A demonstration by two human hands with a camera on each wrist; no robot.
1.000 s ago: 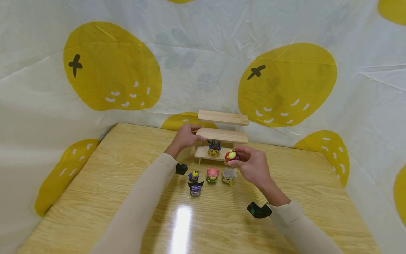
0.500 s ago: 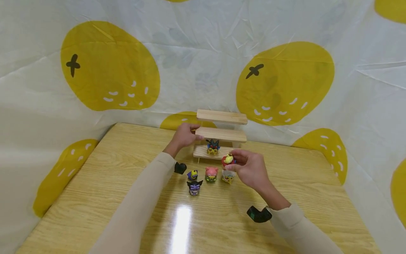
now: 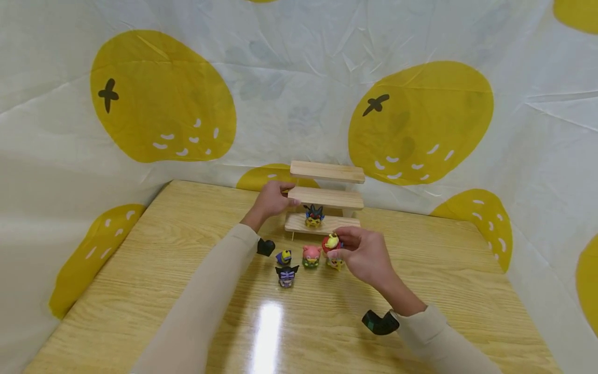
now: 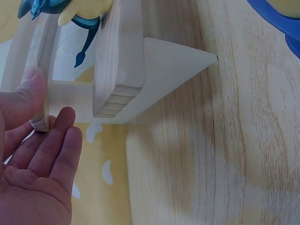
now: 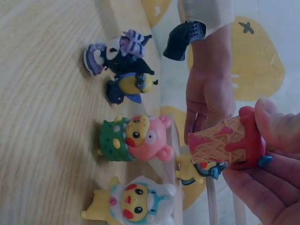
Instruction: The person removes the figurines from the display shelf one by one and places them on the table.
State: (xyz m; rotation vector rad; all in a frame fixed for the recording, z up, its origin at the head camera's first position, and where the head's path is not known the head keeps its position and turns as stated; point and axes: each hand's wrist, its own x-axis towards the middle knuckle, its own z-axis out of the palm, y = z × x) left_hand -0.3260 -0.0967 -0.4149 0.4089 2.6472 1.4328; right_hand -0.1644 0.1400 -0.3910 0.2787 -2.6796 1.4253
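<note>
My left hand (image 3: 273, 199) pinches the left end of the middle tier of a three-tier wooden display stand (image 3: 327, 171), thumb on one side and fingers on the other in the left wrist view. My right hand (image 3: 371, 255) holds a cone-shaped figurine (image 5: 229, 143) with a waffle pattern, a red drip and a yellow top, off the table. Below it stands a white-hooded yellow figurine (image 5: 140, 200), partly hidden in the head view. Beside that are a pink-and-green figurine (image 3: 311, 256), a minion figurine (image 3: 283, 257) and a black-and-purple figurine (image 3: 287, 277).
A black-eared yellow figurine (image 3: 314, 216) sits on the bottom tier. The stand is near the back edge of the wooden table (image 3: 163, 291), before a white curtain (image 3: 289, 104) with yellow fruit prints. Black devices (image 3: 380, 322) are on both wrists.
My right hand has carried the cone figurine from beside the bottom tier's right end toward me and slightly left, over the white-hooded figurine. My left hand has kept its grip on the stand.
</note>
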